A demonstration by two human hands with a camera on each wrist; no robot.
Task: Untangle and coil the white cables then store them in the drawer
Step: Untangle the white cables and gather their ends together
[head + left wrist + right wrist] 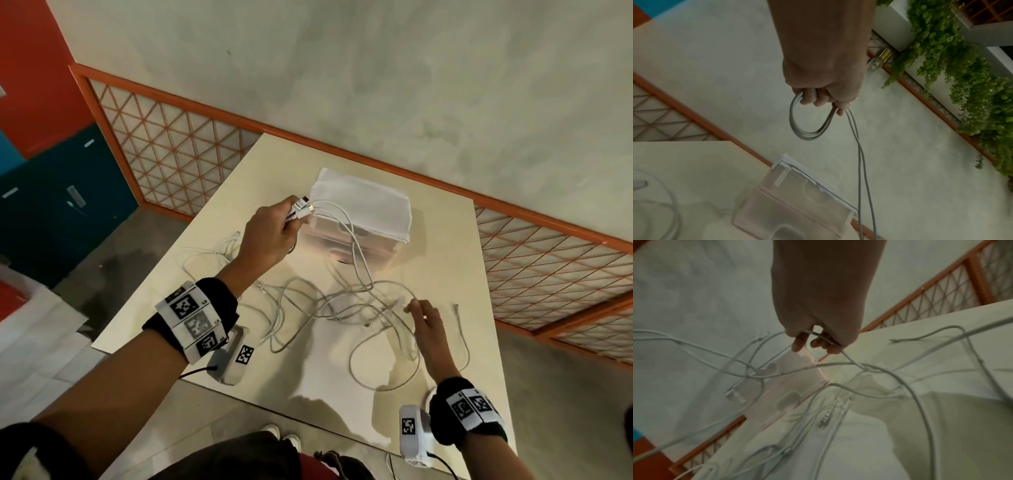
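Observation:
Several white cables [342,301] lie tangled on the beige table [445,246]. My left hand [291,219] is raised in front of the translucent drawer unit [363,212] and grips a small coil of cable [809,123] with plug ends [303,207] sticking out; two strands [861,162] hang from it down to the tangle. My right hand [416,308] is low over the tangle's right side and pinches one white cable [849,360] between thumb and fingers. The drawer unit [797,203] stands with both drawers pushed in.
Another white cable [212,253] lies at the table's left, and a loose end [457,308] at its right. An orange lattice fence [178,150] runs behind the table. Teal cabinets [65,205] stand left. Green plants [972,81] hang on the wall.

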